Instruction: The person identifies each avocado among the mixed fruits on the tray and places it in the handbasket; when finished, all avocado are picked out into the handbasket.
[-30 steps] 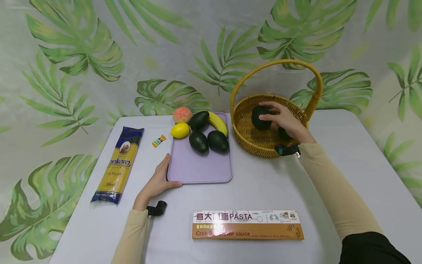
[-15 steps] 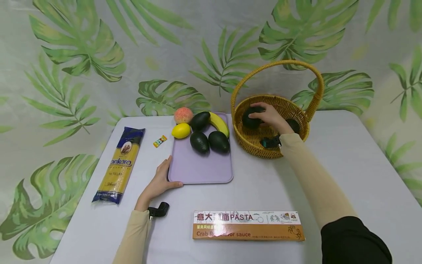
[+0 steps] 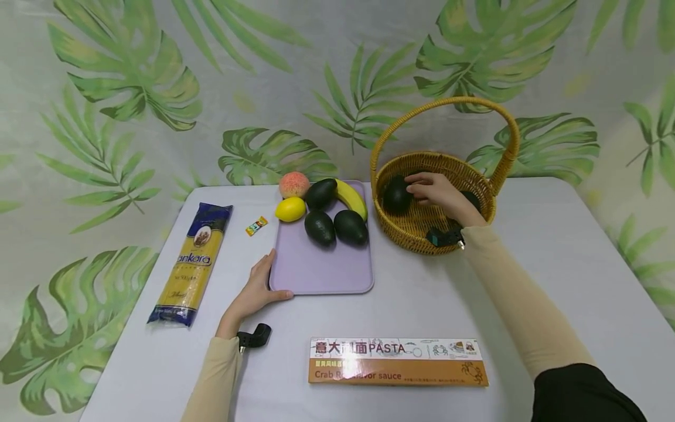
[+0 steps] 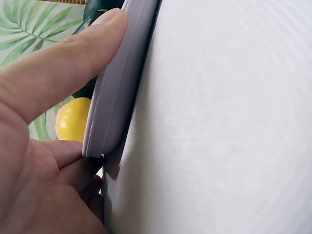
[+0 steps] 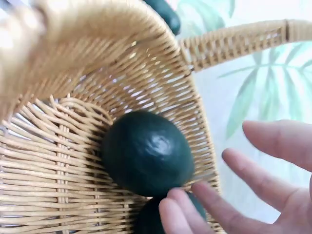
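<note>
In the head view my right hand (image 3: 435, 192) reaches into the wicker basket (image 3: 432, 248), its fingers just right of a dark green avocado (image 3: 396, 196). The right wrist view shows that avocado (image 5: 146, 153) lying against the basket wall, with my spread fingers apart from it. Partly behind those fingers is another dark avocado (image 5: 148, 220). My left hand (image 3: 255, 292) rests against the near left corner of a lilac tray (image 3: 321, 269), thumb along the front rim and fingers along the side. Two avocados (image 3: 319, 228) lie side by side on the tray.
Further back on the tray are a banana (image 3: 351, 199), another dark avocado (image 3: 321, 194), a lemon (image 3: 290, 209) and a peach (image 3: 293, 184). A small candy packet (image 3: 256, 226) and a pasta bag (image 3: 192, 264) lie left. A pasta box (image 3: 398, 361) lies in front.
My right hand carried the avocado to the left side of the basket and let go of it. The hand has since drawn back slightly right. My left hand stays at the tray.
</note>
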`<state>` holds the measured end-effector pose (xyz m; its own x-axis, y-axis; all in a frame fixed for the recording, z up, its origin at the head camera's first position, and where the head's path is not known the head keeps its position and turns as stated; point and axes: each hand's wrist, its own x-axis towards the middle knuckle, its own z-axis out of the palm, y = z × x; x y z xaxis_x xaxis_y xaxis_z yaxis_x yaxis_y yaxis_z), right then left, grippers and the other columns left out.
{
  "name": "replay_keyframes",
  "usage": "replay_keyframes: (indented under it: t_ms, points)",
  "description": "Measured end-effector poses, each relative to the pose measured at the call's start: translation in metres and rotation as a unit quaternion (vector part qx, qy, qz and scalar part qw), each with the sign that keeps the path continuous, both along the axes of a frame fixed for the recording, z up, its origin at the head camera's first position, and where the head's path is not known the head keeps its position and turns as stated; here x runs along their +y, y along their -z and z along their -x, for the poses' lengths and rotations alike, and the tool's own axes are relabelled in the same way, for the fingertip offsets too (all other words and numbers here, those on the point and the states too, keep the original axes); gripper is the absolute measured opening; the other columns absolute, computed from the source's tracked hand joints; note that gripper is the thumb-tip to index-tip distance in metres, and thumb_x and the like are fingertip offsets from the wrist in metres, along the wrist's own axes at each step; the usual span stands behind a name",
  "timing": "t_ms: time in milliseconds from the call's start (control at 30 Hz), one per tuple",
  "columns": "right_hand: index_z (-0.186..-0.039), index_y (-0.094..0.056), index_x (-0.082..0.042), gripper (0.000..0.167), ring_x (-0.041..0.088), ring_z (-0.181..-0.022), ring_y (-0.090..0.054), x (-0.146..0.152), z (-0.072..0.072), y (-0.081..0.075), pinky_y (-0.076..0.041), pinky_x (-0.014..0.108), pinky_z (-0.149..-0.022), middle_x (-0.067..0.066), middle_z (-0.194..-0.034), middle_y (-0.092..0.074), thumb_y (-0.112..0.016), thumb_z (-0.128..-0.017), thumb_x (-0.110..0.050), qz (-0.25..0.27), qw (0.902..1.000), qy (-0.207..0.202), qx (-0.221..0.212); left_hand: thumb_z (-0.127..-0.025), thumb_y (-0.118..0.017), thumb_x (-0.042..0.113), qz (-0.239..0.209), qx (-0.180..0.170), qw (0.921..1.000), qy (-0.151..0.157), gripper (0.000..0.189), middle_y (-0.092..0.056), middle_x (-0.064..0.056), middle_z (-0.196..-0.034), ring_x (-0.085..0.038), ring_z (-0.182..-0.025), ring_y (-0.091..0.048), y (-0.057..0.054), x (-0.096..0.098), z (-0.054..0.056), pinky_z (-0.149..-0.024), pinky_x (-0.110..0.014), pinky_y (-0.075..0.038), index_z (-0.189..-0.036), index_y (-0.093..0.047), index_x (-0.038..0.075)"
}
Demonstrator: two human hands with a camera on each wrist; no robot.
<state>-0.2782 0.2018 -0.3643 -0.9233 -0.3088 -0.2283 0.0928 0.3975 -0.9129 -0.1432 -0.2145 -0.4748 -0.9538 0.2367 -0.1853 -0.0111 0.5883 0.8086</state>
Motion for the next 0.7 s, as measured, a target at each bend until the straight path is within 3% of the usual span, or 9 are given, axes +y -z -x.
replay_keyframes:
  t_ms: [333,500,700]
  points:
    - [-0.142,-0.039,0.000,0.052,0.027,-0.113,-0.056,-0.005,-0.029,-0.002,-0.038,0.051,-0.100,0.022,-0.140,-0.041,-0.053,-0.100,-0.026,0.084,0.9941,-0.014,0.067,-0.078,-0.080,0.031,0.000,0.002,1.0000,-0.002,0.112,0.000,-0.021,-0.157,-0.035,-0.143,0.002,0.002,-0.001,0.000,-0.111,-0.058,-0.008,-0.153,-0.002,0.004]
    - [-0.143,-0.038,0.000,0.052,0.034,-0.113,-0.054,-0.024,-0.039,-0.004,-0.040,0.052,-0.098,0.023,-0.138,-0.042,-0.054,-0.099,-0.023,0.111,0.9892,-0.062,0.072,-0.078,-0.080,0.031,-0.002,0.008,1.0000,0.000,0.111,-0.001,-0.021,-0.157,-0.035,-0.143,0.002,0.002,-0.001,0.001,-0.111,-0.058,-0.008,-0.153,-0.003,0.004]
    - [-0.142,-0.041,-0.002,0.048,0.038,-0.111,-0.055,-0.060,-0.044,-0.001,-0.046,0.053,-0.091,0.022,-0.136,-0.046,-0.055,-0.098,-0.016,0.102,0.9820,-0.130,0.092,-0.078,-0.080,0.030,-0.003,0.012,0.9999,0.002,0.111,-0.002,-0.021,-0.157,-0.035,-0.143,0.001,0.002,0.000,0.001,-0.111,-0.058,-0.008,-0.153,-0.003,0.002]
